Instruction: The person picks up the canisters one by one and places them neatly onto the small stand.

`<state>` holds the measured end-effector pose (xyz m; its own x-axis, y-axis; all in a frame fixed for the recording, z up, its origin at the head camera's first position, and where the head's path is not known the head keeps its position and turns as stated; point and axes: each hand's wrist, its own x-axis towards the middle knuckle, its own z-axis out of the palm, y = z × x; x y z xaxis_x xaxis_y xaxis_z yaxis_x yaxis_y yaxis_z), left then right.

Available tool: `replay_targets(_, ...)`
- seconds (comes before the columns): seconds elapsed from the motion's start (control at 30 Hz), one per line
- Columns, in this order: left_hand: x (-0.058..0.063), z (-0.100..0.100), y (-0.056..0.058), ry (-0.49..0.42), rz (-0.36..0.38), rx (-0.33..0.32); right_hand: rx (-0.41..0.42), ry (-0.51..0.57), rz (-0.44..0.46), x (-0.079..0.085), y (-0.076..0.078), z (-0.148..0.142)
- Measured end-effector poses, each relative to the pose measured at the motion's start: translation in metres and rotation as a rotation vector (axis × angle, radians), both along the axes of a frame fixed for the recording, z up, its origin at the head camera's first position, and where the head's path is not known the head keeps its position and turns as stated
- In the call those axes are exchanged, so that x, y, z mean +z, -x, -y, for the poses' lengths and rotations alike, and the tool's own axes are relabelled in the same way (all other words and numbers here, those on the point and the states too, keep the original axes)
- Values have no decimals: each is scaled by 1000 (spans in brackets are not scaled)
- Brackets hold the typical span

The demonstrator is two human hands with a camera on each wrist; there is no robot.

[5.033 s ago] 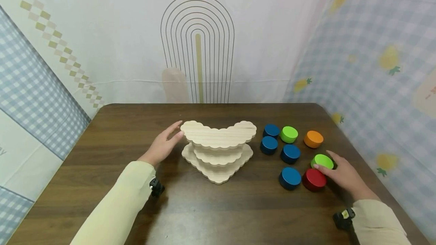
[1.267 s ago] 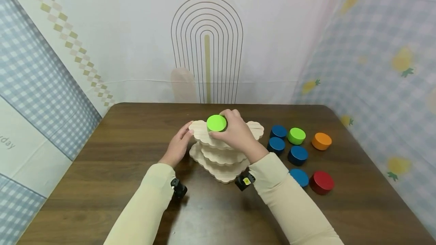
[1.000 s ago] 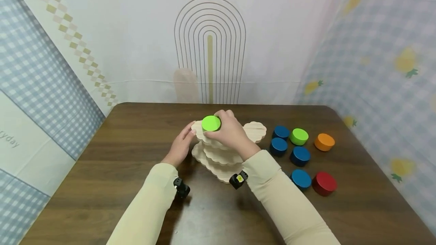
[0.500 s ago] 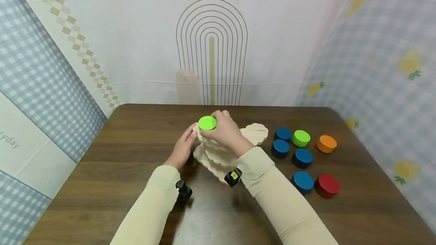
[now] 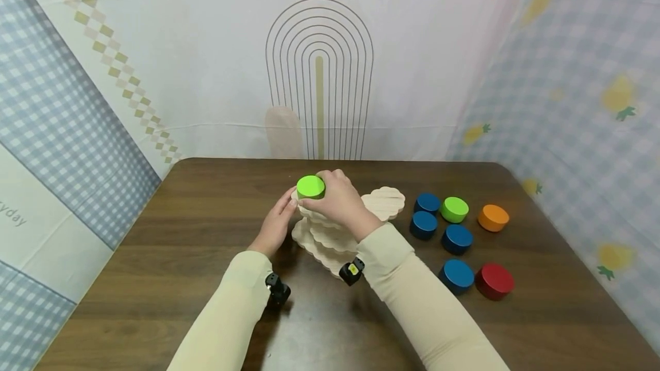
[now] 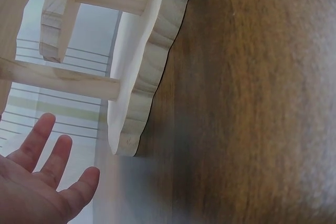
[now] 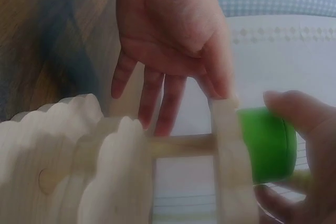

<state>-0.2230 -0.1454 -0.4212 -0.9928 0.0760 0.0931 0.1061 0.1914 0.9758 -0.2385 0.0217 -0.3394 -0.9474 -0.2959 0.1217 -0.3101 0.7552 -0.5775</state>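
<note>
A pale wooden tiered stand [image 5: 384,202] with scalloped edges and round posts stands at mid-table. My right hand [image 5: 337,199] grips a small green round tin [image 5: 310,186], thumb on the near side and fingers behind. In the right wrist view the tin's base appears to meet the top tier [image 7: 231,166], near its left end. At that end my left hand [image 5: 275,222] touches the tier's edge with thumb and forefinger. Its other fingers are spread and fairly straight below, as the left wrist view shows. My right hand and sleeve hide part of the stand.
Right of the stand lie several blue tins [image 5: 457,239], another green tin [image 5: 455,209], an orange tin [image 5: 493,218] and a red tin [image 5: 495,281]. The dark wooden table [image 5: 170,279] ends at a printed cloth backdrop [image 5: 216,73].
My right hand has picked up the green tin beside the red one and carried it left over the top tier to its left end. The left hand has stayed at the stand's edge.
</note>
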Motion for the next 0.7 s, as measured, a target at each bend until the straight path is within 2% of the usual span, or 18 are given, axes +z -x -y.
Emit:
replay_targets(0.3,-2,-1,1,13,-28,8,-1,-111,-184,-3,-14,-20)
replay_targets(0.33,2,-2,-1,13,-22,7,1,-121,-209,-3,-16,-24)
replay_targets(0.5,3,-2,-2,-3,-17,8,14,-163,-342,-5,-25,-43)
replay_targets(0.53,3,-2,-1,-6,-15,9,15,-166,-359,-5,-27,-47)
replay_targets(0.57,-2,-1,1,-9,-21,12,16,-168,-373,-6,-29,-51)
replay_targets(0.7,-3,-1,2,-15,-20,18,6,-175,-402,-8,-37,-68)
